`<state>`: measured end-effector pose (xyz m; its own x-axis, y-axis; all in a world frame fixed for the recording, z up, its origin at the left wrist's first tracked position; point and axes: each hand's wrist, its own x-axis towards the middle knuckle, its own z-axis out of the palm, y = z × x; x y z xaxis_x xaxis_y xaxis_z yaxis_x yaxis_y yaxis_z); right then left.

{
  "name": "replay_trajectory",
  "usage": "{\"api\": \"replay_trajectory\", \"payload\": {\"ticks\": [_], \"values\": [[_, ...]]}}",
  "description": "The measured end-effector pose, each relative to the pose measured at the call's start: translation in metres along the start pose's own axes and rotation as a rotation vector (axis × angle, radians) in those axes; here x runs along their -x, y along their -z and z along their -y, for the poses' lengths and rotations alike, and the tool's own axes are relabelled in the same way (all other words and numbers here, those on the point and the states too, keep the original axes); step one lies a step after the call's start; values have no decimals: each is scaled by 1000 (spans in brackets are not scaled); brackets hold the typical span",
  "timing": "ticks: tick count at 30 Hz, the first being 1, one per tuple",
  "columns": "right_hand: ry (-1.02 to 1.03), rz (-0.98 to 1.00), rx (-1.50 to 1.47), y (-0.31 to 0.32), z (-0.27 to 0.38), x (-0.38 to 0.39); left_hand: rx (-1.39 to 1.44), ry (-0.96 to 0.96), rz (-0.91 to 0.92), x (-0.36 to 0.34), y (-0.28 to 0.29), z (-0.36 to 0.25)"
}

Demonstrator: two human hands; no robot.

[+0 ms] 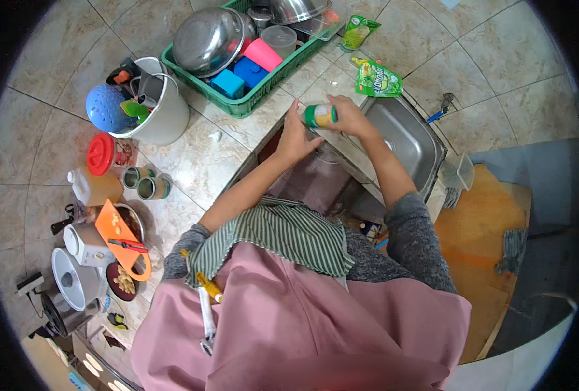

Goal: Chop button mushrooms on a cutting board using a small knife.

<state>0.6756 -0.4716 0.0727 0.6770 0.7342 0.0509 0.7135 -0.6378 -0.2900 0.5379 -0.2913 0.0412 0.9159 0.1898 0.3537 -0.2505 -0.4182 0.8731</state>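
Note:
My right hand (348, 119) grips a small jar with a green lid and pale yellow label (320, 116), held on its side above the counter edge by the sink (420, 143). My left hand (296, 137) is just left of the jar, fingers and thumb spread around its end; I cannot tell whether it touches it. Beyond my hands lie a green pouch (377, 79) and a smaller green pouch (356, 32) on the tiled counter (224, 143). Two small metal tins (151, 188) stand to the left.
A green basket of bowls and cups (237, 104) is at the back, a white bucket of utensils (172, 111) at left. Red-lidded container (100, 153), oil jug (94, 186), orange board with red knife (117, 228) and plate of chopped pieces (123, 281) line the left. A wooden board (478, 260) is at right.

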Motion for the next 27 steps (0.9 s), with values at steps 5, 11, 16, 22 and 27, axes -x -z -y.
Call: {"api": "replay_trajectory", "payload": {"ticks": [5,11,16,22,27], "values": [[-302,-24,-857,-60,-96,33,-190,134,298,56,38,76],[-313,69,-866,-71,-128,46,-8,562,136,114,106,88],[-349,231,-922,-66,-139,39,26,650,55,131,131,90],[-299,307,-827,-69,-146,32,-14,634,46,130,138,81],[-301,376,-670,-61,-139,21,-32,635,53,125,144,75]]}}
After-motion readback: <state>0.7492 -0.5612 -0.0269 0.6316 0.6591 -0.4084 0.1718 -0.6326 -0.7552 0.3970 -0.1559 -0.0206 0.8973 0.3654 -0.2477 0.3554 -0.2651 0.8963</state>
